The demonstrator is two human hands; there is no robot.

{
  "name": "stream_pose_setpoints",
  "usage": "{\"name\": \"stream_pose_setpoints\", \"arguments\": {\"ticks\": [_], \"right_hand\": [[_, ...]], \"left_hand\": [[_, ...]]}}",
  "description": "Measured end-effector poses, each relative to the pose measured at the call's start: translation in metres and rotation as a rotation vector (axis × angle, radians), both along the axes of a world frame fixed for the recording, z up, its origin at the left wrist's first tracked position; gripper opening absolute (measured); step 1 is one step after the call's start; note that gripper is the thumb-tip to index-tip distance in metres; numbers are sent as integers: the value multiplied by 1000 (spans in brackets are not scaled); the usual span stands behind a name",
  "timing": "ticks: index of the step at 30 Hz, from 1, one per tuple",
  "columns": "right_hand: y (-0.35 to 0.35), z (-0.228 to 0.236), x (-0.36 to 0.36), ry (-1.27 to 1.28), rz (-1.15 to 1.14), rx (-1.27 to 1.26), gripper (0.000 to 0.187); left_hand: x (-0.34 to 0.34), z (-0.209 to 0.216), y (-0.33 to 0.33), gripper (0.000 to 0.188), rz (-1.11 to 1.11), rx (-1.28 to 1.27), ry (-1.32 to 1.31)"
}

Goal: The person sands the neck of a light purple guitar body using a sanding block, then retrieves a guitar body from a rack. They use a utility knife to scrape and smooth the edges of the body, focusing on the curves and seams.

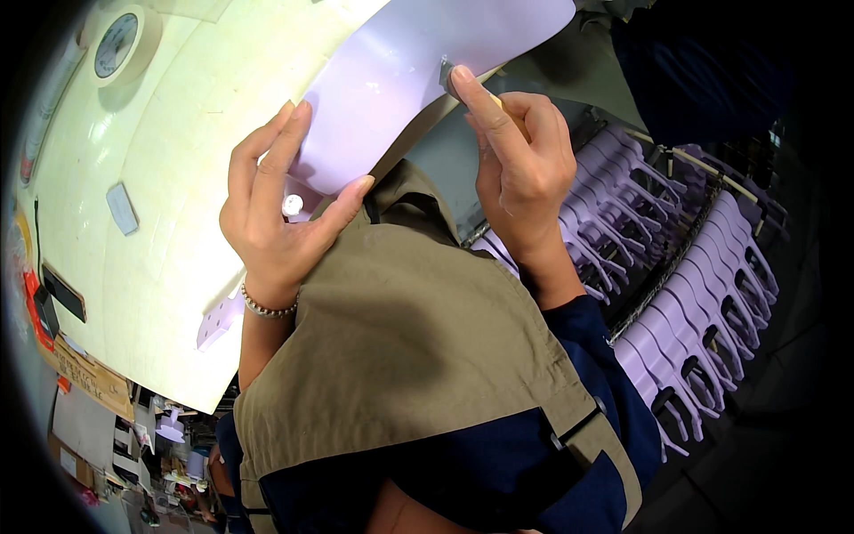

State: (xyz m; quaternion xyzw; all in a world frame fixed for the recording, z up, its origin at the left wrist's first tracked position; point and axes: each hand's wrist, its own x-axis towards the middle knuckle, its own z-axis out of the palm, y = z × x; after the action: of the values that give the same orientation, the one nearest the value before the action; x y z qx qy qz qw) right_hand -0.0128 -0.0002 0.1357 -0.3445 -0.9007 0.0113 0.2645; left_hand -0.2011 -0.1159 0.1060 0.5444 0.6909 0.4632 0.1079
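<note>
A curved, glossy lilac plastic panel (391,84) lies over the near right edge of the pale table. Its lower end is in my left hand (271,196), the fingers along its left edge and the thumb at the bottom corner. A small white round knob (293,206) shows beside that palm. In my right hand (525,147) is a small knife (447,78) with a grey metal blade. Its handle is mostly hidden, with a bit of yellow showing between the fingers. The index finger presses along the blade, whose tip touches the panel's surface near its right edge.
On the table (178,178) are a roll of tape (127,46), a small grey block (122,209), a phone (64,294) and a lilac piece with holes (219,322). Rows of lilac plastic parts (703,311) hang on a rack to the right. Cardboard (93,378) is at lower left.
</note>
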Motion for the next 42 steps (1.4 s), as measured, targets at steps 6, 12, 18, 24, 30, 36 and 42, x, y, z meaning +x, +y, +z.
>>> {"name": "stream_pose_setpoints", "arguments": {"ticks": [6,12,18,24,30,36,42], "right_hand": [[0,-1,-1,56,27,-87,53],[4,-2,0,123,21,-55,54],[1,-3,2,13,2,43,59],[0,-1,1,-19,0,37,59],[-1,17,4,311,55,-417,50],[13,10,23,649,-16,-498,50],[31,5,25,904,-56,-607,42]], "left_hand": [[2,1,1,69,13,1,5],[1,1,0,69,13,0,28],[2,0,1,68,17,9,17],[2,0,1,68,23,15,22],[4,1,1,70,39,-2,22],[-15,11,-20,57,149,-149,-105],[-99,-32,-21,31,273,-394,267]]}}
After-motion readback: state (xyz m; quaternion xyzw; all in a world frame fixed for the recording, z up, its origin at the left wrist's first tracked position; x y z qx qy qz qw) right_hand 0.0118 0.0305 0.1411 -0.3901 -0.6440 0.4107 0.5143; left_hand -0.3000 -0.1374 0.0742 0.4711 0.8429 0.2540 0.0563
